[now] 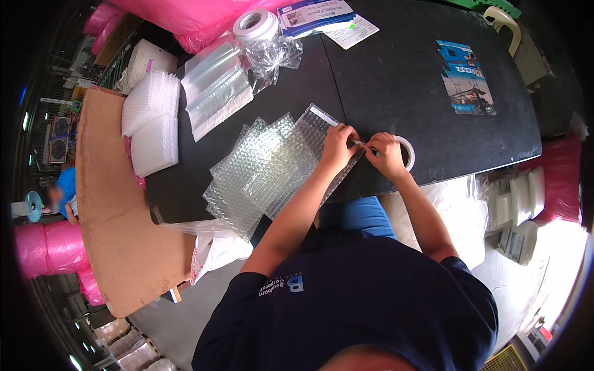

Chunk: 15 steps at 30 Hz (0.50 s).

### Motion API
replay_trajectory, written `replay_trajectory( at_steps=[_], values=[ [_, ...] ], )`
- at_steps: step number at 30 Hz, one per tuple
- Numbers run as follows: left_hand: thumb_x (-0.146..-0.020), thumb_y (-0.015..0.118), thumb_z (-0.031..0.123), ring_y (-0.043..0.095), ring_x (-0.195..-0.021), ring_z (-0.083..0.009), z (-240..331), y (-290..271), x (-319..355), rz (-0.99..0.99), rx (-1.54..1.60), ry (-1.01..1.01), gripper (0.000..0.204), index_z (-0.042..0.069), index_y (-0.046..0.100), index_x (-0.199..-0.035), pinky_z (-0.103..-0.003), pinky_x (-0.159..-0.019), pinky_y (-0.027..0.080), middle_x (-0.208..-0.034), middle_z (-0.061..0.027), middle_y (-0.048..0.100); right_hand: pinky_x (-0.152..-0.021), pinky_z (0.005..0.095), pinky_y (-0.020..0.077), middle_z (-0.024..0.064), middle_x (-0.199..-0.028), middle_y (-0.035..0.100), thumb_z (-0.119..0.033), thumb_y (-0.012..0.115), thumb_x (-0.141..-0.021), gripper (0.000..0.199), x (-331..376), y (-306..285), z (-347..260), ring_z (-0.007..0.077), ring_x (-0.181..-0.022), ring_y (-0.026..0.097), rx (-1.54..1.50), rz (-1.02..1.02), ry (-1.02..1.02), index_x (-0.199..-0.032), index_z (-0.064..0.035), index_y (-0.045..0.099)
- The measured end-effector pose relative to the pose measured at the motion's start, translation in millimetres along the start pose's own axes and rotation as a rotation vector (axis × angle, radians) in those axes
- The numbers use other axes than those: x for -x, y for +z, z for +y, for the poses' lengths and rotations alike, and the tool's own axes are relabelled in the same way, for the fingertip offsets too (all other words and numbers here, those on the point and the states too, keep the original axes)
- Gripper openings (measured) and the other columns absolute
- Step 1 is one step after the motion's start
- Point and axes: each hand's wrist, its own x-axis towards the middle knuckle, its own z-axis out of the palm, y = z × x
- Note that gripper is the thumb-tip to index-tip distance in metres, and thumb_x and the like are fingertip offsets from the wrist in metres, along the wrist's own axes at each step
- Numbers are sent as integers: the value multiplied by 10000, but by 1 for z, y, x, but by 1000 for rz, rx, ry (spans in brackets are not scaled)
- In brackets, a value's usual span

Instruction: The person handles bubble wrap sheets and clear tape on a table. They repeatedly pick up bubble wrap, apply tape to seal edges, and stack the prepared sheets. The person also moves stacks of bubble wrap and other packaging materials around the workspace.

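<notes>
Clear bubble wrap sheets (266, 157) lie fanned out on the black table in front of me. The rightmost bubble wrap sheet (312, 131) carries a whitish strip (323, 117) along its far edge. My left hand (339, 148) is closed in a pinch at that sheet's right corner. Fingertip to fingertip with it, my right hand (386, 156) is also pinched, on what looks like the end of white tape. A roll of white tape (411, 154) sits against the right hand, partly hidden by it. The fingers cover most of the pinched spot.
Stacked bubble wrap pouches (154, 123) stand at the table's left, beside a brown board (102, 185). Farther back lie clear plastic film (216, 86), a clear film roll (255, 26) and papers (352, 34). A torn blue picture sheet (465, 77) is on the right. A person (68, 191) is at far left.
</notes>
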Motion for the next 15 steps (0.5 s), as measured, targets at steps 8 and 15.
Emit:
replay_trajectory(
  at_steps=[8, 15],
  values=[
    [-619, 744, 138, 522, -819, -280, 1, -2, 2, 9, -23, 47, 233, 68, 578, -767, -371, -737, 408, -796, -67, 562, -641, 338, 451, 106, -742, 596, -15, 633, -639, 54, -4, -4, 1, 266, -699, 581, -229, 31, 133, -687, -8, 610],
    [-669, 724, 338, 331, -1234, -345, 17, -23, 36, -228, -163, 151, 639, 85, 465, -1196, -614, -952, 237, -1320, -98, 379, -625, 257, 456, 88, -727, 591, 4, 617, -709, 33, -3, -6, 5, 169, -674, 585, -475, 112, 303, -737, 13, 600]
  ],
)
